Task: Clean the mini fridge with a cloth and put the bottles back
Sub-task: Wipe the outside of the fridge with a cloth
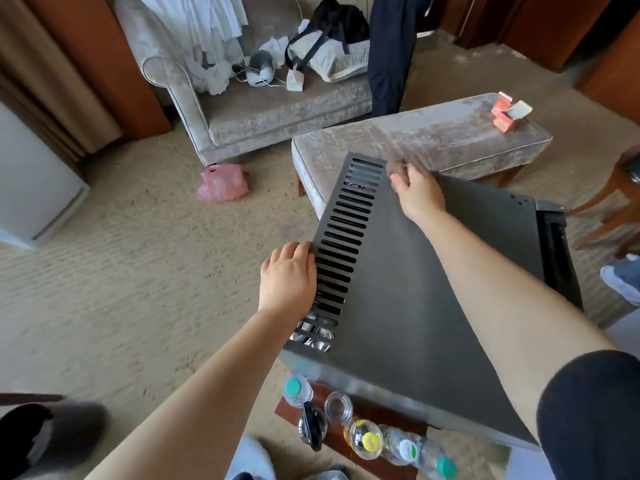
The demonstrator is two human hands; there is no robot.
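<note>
Left hand: I have it at the 9 o'clock edge of the mini fridge. Its fingers are bent over the rim beside the slotted vent strip, gripping the fridge.

Bottles: a cluster of clear plastic ones with green, yellow and white caps, plus a drinking glass, stands on a low wooden surface. This is at the fridge's 6 o'clock, just beside its near edge. Every bottle I can see is outside the fridge.

Mini fridge: dark grey, seen from above, with its top tilted. It seems to be carried or turned by both hands rather than standing square. Its 3 o'clock side shows only a dark gap, so I cannot tell the state of the interior.

Right hand: at the fridge's 12 o'clock corner, thumb on top and fingers hooked over the far edge, gripping it. Blur hides the fingertips.

Progress, as I judge it: emptying is done. No cloth is in view, so wiping cannot be confirmed. Returning the bottles is left.
</note>
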